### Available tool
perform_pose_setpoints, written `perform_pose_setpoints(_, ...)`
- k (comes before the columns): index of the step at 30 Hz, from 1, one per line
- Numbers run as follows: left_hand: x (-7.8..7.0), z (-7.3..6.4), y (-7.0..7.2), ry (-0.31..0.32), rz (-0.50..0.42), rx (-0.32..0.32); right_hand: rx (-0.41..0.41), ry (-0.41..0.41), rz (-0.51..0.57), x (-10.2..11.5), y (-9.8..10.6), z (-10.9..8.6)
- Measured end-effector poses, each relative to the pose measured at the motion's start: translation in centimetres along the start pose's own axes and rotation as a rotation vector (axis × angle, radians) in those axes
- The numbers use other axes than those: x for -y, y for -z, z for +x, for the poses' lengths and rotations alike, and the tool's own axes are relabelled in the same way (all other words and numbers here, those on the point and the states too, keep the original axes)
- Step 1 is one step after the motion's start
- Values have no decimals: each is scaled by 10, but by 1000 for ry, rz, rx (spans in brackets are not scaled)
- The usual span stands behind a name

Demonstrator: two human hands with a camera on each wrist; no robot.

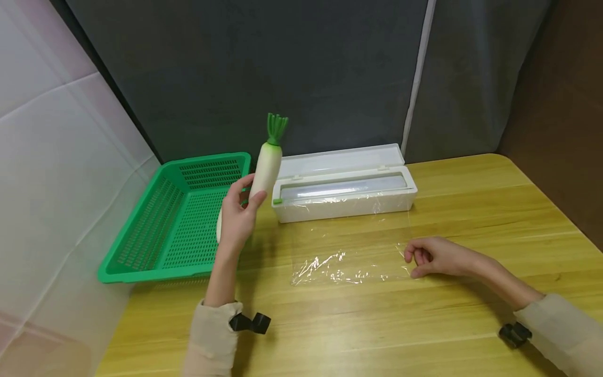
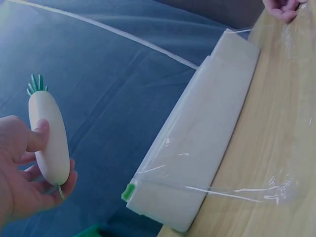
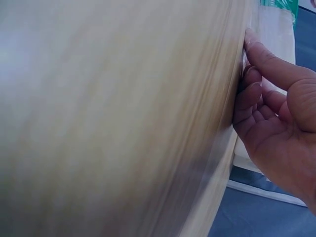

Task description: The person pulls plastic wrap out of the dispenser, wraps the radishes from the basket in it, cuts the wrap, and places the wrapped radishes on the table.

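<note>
My left hand (image 1: 238,217) grips a white radish (image 1: 267,167) with a green leafy top, thumb on one side and fingers behind it. The radish is raised above the table, leaves up, beside the green basket (image 1: 136,275). In the left wrist view its thin root tip points down. A sheet of clear plastic wrap (image 1: 348,262) comes out of a white dispenser box (image 1: 346,208) and lies over the wood. My right hand (image 1: 435,256) is low at the wrap's right edge, fingers loosely bent and the thumb apart from them.
Behind the box its white lid (image 1: 344,158) stands raised. Part of a white rounded thing (image 1: 219,226) shows at the basket's right side, mostly hidden by my left hand. A dark grey curtain (image 1: 264,68) closes off the back and a white panel (image 1: 56,173) the left.
</note>
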State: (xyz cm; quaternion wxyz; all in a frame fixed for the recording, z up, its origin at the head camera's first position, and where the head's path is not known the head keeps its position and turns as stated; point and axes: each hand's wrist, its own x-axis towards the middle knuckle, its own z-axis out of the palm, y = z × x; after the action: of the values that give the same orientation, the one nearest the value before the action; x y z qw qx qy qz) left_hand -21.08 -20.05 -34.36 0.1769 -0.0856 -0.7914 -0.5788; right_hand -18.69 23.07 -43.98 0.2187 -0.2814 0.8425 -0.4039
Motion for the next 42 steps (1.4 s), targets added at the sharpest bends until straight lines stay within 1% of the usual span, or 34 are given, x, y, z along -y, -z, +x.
perform_pose_setpoints(7,-2,-3,-13,-56,-44,39,-8,2,-16,0,1,0)
perform_pose_setpoints(15,1,-5,-31,-94,42,67,-13,1,-30,-1,0,1)
perform_pose_setpoints(19,1,-6,-39,-128,41,81,-13,-3,-31,-1,0,2)
perform_pose_setpoints(23,2,-7,-46,-144,15,102,-14,-2,-40,0,1,2)
perform_pose_setpoints(27,2,-9,-54,-150,21,142,-10,3,-39,0,2,2)
perform_pose_setpoints(31,4,-11,-62,-164,72,167,-4,6,-25,-1,2,2)
perform_pose_setpoints(34,6,-13,-67,-162,106,179,-5,7,-22,-1,2,2)
perform_pose_setpoints(37,7,-15,-72,-136,131,207,-6,2,-22,-1,2,1)
perform_pose_setpoints(42,10,-18,-80,-104,164,290,-4,1,-14,-1,2,1)
